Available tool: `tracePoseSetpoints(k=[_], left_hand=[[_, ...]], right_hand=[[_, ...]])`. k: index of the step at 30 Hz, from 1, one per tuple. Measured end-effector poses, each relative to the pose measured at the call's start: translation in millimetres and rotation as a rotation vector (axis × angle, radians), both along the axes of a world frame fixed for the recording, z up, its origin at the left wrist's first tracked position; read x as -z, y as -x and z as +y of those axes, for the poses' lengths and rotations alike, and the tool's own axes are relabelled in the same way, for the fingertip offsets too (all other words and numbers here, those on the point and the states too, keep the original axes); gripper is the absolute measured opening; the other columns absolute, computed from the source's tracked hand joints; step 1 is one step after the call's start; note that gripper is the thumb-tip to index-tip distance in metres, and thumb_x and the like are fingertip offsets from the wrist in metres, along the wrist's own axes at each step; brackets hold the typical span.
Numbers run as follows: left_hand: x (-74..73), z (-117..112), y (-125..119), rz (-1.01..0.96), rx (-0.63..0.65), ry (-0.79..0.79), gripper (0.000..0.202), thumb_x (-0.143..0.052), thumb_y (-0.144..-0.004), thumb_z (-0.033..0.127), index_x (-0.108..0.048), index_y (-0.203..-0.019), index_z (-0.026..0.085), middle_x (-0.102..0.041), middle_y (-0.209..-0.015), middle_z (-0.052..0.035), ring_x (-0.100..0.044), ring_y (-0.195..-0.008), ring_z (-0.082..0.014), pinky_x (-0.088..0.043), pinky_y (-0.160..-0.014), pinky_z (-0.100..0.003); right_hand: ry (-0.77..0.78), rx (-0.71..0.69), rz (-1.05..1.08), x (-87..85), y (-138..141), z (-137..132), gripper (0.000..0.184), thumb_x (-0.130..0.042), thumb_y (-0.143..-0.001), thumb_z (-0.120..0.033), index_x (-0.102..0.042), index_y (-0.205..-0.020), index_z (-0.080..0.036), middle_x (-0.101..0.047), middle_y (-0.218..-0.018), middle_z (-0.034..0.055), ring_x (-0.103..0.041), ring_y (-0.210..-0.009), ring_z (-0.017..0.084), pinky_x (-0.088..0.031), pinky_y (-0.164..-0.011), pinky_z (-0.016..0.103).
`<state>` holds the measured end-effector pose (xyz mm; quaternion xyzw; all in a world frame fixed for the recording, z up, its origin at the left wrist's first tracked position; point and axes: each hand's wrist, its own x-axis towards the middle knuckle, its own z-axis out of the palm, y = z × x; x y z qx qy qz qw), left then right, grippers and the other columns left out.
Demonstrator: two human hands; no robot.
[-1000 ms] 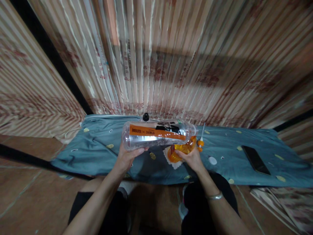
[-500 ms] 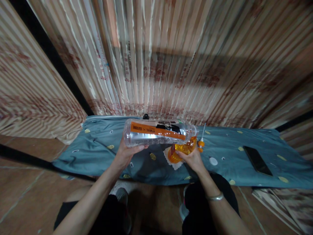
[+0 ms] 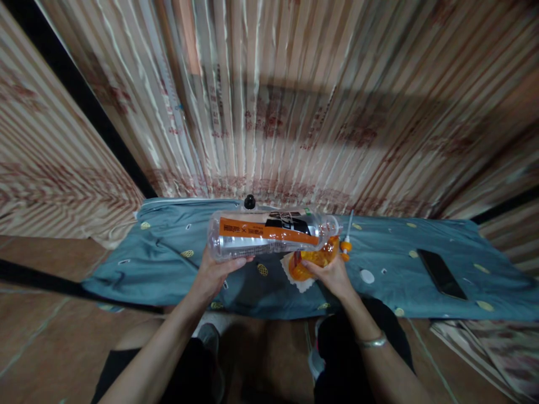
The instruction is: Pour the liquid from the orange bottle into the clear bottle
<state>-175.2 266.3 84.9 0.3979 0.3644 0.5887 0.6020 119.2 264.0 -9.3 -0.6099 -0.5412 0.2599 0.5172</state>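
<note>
A large clear plastic bottle (image 3: pixel 269 231) with an orange, white and black label lies nearly level in the air. My left hand (image 3: pixel 219 270) is closed around its base end from below. Its neck points right, over the top of an orange bottle (image 3: pixel 301 268); whether the two mouths touch I cannot tell. My right hand (image 3: pixel 334 274) grips the orange bottle, which stands on a pale scalloped cloth (image 3: pixel 304 285). Just right of that bottle lies an orange pump head (image 3: pixel 346 247) with a pale tube (image 3: pixel 351 221).
A teal patterned cloth (image 3: pixel 168 280) covers the low surface before me. A black phone (image 3: pixel 441 274) lies at right, and a white disc (image 3: pixel 367 276) nearer the middle. Behind the clear bottle is a small black object (image 3: pixel 250 202). Striped curtains (image 3: pixel 295 112) hang at the back.
The base end of the clear bottle and my left hand have shifted slightly left and down. My right hand keeps its hold on the orange bottle.
</note>
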Motion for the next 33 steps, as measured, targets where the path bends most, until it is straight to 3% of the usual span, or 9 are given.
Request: tracePoseSetpoints(k=[7,23,33], left_hand=[[6.9,1,3,0.037,0.020,0.017,0.042,-0.092,-0.053,0.025,-0.078,-0.092,0.019,-0.081,-0.082,-0.0035,-0.076,-0.073,-0.0238,-0.066,-0.076,-0.038],[14.4,8,2,0.067,0.017,-0.021,0.034,-0.093,-0.052,0.029,-0.080,-0.083,0.020,-0.080,-0.074,-0.0034,-0.075,-0.069,-0.0251,-0.066,-0.072,-0.039],[17.7,10,9,0.190,0.087,-0.050,0.030,-0.093,-0.059,0.045,-0.080,-0.070,0.021,-0.079,-0.070,-0.0070,-0.077,-0.069,-0.0270,-0.066,-0.073,-0.039]], right_hand=[[0.027,-0.022,0.004,-3.1,1,-3,0.089,-0.090,-0.067,-0.059,-0.053,-0.139,-0.022,-0.072,-0.133,0.0154,-0.071,-0.121,0.037,-0.053,-0.110,0.057],[0.019,-0.017,0.021,-5.2,2,-5,0.088,-0.092,-0.065,-0.063,-0.059,-0.134,-0.020,-0.075,-0.129,0.0168,-0.073,-0.119,0.039,-0.055,-0.110,0.060],[-0.011,-0.005,0.008,-3.8,1,-5,0.089,-0.092,-0.066,-0.062,-0.057,-0.137,-0.021,-0.073,-0.133,0.0163,-0.071,-0.122,0.038,-0.054,-0.111,0.059]])
